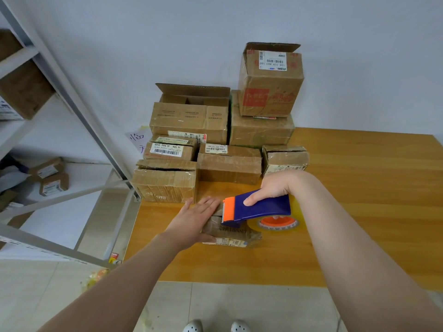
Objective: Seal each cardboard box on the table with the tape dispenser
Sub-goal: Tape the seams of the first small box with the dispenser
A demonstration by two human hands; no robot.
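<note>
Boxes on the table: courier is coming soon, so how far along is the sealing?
Done, apparently: the closed middle box shows glossy tape. In hand: the left hand presses the small box while the right hand holds the tape dispenser at its top. Left: at least the wide box and the tall box, flaps up.

Pale wall (167, 32), grey metal shelving (79, 109) at left, tiled floor (36, 283).

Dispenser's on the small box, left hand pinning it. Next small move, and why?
Probably draw the blue and orange tape dispenser rightward along the small flat cardboard box. The right hand grips its handle, its toothed orange end sits at the box top beside the left hand, which lies flat on the box. Whether tape is already laid cannot be seen.
</note>
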